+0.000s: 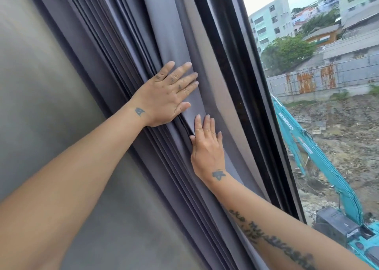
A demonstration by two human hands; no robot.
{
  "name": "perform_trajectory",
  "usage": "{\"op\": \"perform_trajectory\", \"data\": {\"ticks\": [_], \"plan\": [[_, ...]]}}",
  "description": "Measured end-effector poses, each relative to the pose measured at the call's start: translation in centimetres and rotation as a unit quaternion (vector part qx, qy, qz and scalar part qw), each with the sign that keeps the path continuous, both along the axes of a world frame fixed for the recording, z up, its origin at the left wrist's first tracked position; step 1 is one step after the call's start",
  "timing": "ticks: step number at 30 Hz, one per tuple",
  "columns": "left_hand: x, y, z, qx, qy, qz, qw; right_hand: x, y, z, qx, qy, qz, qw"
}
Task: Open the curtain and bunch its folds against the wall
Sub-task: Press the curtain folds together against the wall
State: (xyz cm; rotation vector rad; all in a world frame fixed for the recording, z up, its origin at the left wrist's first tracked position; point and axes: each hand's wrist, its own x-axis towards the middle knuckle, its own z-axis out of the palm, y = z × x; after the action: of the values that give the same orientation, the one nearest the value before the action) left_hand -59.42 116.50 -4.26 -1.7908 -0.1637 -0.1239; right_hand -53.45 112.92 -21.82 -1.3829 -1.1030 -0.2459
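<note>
hands [184, 114] flat on curtain [164, 34], wall [41, 64]

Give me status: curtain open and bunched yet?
Done: the curtain is drawn off the window, its folds stacked beside the wall. In hand: left hand and right hand lie flat on the outer fold, pressing. Left: the outermost fold still bulges toward the glass.

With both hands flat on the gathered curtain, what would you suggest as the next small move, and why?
Probably press the outermost fold leftward into the stack. The curtain is already drawn clear of the window, its pleats packed beside the wall. Yet the broad last fold under the left hand and right hand, both flat and open, still bulges looser than the tight pleats.
</note>
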Motion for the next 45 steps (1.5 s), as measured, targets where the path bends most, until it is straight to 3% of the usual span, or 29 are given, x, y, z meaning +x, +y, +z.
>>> {"op": "perform_trajectory", "data": {"ticks": [28,45], "plan": [[-7.9,18.7,0.1,-0.062,-0.060,0.107,0.990,-7.3,19.4,1.7,-0.052,-0.018,0.065,0.996],[-7.8,17.6,-0.3,-0.093,-0.072,0.142,0.983,-6.9,18.2,1.5,-0.072,-0.024,0.096,0.993]]}}
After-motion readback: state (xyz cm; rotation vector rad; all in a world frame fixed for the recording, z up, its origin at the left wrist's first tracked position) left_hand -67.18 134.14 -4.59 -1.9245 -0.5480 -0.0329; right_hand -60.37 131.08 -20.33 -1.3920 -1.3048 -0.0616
